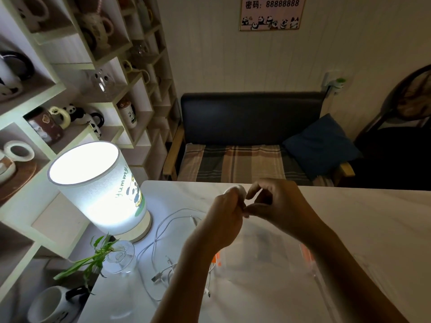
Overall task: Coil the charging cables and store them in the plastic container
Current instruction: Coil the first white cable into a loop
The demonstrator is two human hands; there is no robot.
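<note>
Landmark: lamp [100, 190] on table [349, 229]
Right of lamp: loose cables [163, 231]
Farther right: plastic container [263, 257]
Before lamp: glass vase [121, 257]

Two hands, left [225, 215] and right [277, 206]. One small white coil [238, 191] between them. One clear container [263, 255]. One lit lamp [98, 187]. One glass vase [121, 257]. One white mug [52, 304]. Loose white cables [163, 229], number unclear.

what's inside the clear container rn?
Clear plastic container looks blurred; no coiled cable visible inside. Both forearms cover parts of it. Loose white cables lie outside, to its left.
</note>
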